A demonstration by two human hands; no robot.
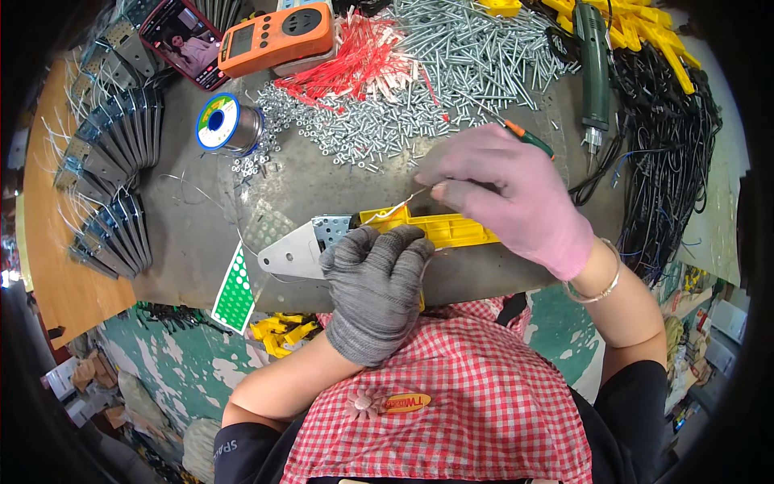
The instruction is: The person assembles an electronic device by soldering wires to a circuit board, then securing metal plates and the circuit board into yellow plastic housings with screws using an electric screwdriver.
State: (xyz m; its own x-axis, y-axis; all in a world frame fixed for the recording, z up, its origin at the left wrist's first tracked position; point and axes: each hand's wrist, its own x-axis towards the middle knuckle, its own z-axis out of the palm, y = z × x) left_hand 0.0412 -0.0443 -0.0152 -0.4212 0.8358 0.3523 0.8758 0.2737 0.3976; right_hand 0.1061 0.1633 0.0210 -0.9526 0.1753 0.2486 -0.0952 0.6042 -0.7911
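In a grey glove, my left hand is closed over a yellow plastic handle shell and pins it to the bench. A flat, tapered metal plate with a perforated metal bracket juts out from the shell's left end. Out of the shell rises a white wire with a bare, twisted-looking end. My right hand, in a pink glove, pinches the tip of that wire between thumb and forefinger, above the shell.
Loose screws and nuts are heaped at the back, beside red-and-white wires. A solder spool, an orange meter and a phone stand back left. Right are an electric screwdriver, an orange-green screwdriver and black cables. Metal assemblies line the left.
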